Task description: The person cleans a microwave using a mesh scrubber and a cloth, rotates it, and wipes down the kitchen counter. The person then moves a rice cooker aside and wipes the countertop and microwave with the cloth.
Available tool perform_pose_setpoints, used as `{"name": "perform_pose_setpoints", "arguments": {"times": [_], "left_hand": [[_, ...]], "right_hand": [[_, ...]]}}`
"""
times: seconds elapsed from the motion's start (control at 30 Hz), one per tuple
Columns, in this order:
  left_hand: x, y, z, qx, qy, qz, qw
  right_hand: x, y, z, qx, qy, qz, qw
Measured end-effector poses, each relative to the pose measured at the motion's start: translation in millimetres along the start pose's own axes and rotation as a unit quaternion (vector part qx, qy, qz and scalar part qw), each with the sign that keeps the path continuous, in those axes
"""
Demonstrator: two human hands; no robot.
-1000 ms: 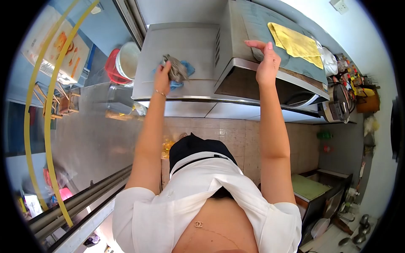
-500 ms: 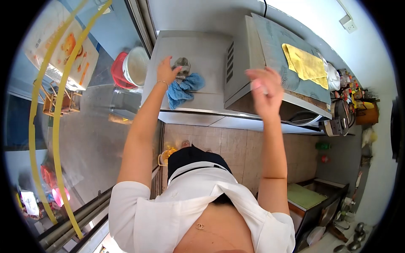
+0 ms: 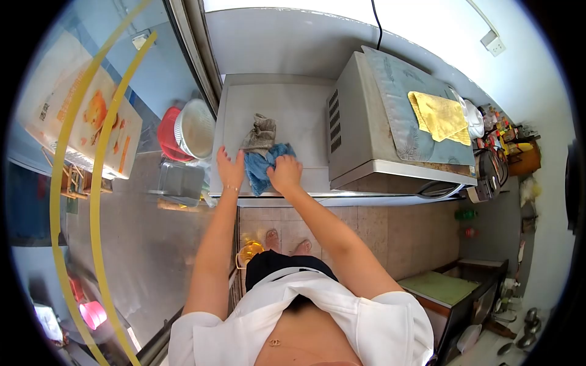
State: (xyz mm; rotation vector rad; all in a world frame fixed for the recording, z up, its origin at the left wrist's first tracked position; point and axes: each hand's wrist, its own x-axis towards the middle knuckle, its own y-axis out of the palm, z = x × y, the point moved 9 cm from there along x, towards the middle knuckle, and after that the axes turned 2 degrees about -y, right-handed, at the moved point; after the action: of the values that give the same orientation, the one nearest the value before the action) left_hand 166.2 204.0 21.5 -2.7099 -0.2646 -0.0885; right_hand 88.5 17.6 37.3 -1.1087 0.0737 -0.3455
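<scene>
A crumpled blue cloth lies near the front edge of the metal counter. Just behind it, and touching it, is a bunched grey cloth. My right hand has its fingers curled on the right side of the blue cloth, with the fingertips partly hidden. To the left of both cloths, my left hand holds nothing, and its fingers are spread with the thumb towards the cloths.
Right of the cloths stands a microwave oven, with a folded yellow cloth on its grey cover. A window frame bounds the counter's left side. Beyond the glass are a white basket and a printed box.
My right hand has come down and left from in front of the microwave onto the blue cloth. My left hand has moved from the grey cloth's side to nearer the counter's front edge.
</scene>
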Motion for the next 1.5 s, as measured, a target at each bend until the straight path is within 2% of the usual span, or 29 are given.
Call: {"name": "perform_pose_setpoints", "arguments": {"times": [0.07, 0.1, 0.17, 0.23, 0.27, 0.3, 0.4, 0.5, 0.6, 0.63, 0.67, 0.7, 0.77, 0.8, 0.93, 1.03, 1.17, 1.23, 1.3, 1.5], "left_hand": [[-31.8, -7.6, 10.5, -0.127, -0.098, 0.011, 0.987], [-50.4, -1.9, 10.4, -0.163, -0.115, 0.042, 0.979], [-92.5, 13.9, -14.4, -0.282, -0.174, 0.113, 0.937], [-124.2, 30.5, -60.8, -0.437, -0.263, 0.207, 0.835], [-135.7, 43.3, -78.6, -0.508, -0.306, 0.257, 0.763], [-146.8, 56.5, -93.3, -0.571, -0.345, 0.304, 0.680], [-143.5, 70.7, -109.6, -0.583, -0.310, 0.320, 0.679], [-127.2, 60.0, -156.2, -0.522, -0.144, 0.317, 0.778], [-133.3, 85.9, -189.6, -0.498, -0.117, 0.463, 0.724], [-138.5, 91.1, -198.6, -0.505, -0.091, 0.451, 0.730], [-150.4, 103.9, -212.6, -0.513, -0.064, 0.438, 0.735], [-159.4, 114.7, -224.2, -0.522, -0.036, 0.423, 0.740], [-174.6, 131.9, -230.3, -0.474, 0.044, 0.397, 0.784], [-179.4, 135.2, -231.8, -0.449, 0.081, 0.380, 0.804], [-170.4, 144.7, -234.9, -0.427, 0.068, 0.408, 0.804], [-148.9, 145.1, -258.0, -0.429, 0.144, 0.401, 0.796], [-93.8, 171.5, -288.0, -0.448, 0.077, 0.412, 0.790], [-60.3, 199.3, -298.9, -0.431, 0.115, 0.399, 0.801], [-28.8, 220.8, -306.3, -0.390, 0.162, 0.345, 0.838], [17.0, 259.1, -329.7, -0.432, 0.122, 0.370, 0.813]], "right_hand": [[-7.0, -11.2, -8.9, 0.165, 0.110, 0.003, 0.980], [-11.9, -16.1, -8.6, 0.286, 0.139, 0.028, 0.948], [-22.8, -39.7, -3.9, 0.514, 0.186, 0.073, 0.835], [-31.5, -76.9, 2.1, 0.503, 0.160, 0.085, 0.845], [-36.8, -93.5, 3.2, 0.495, 0.146, 0.092, 0.851], [-41.0, -114.1, 3.5, 0.445, 0.105, 0.071, 0.886], [-60.3, -181.4, 17.0, 0.290, -0.037, -0.010, 0.956], [-80.5, -255.5, 29.5, 0.254, -0.172, -0.100, 0.947], [-91.3, -311.0, 4.8, 0.230, -0.167, -0.222, 0.933], [-89.5, -325.2, -5.6, 0.201, -0.168, -0.274, 0.925], [-82.1, -330.7, -14.1, 0.130, -0.135, -0.284, 0.940], [-72.9, -331.6, -13.7, 0.059, -0.129, -0.276, 0.951], [-51.6, -331.7, -12.4, -0.085, -0.123, -0.256, 0.955], [-39.8, -319.1, -24.7, -0.091, -0.102, -0.211, 0.968], [-30.2, -300.9, -22.4, -0.121, -0.097, -0.176, 0.972], [-27.2, -298.7, -22.3, -0.118, -0.089, -0.161, 0.976], [-23.8, -297.5, -22.7, -0.124, -0.082, -0.143, 0.978], [-23.1, -295.6, -24.2, -0.130, -0.079, -0.132, 0.980], [-20.4, -294.5, -27.2, -0.120, -0.077, -0.127, 0.982], [-2.6, -291.0, -26.7, -0.125, -0.064, -0.132, 0.981]]}}
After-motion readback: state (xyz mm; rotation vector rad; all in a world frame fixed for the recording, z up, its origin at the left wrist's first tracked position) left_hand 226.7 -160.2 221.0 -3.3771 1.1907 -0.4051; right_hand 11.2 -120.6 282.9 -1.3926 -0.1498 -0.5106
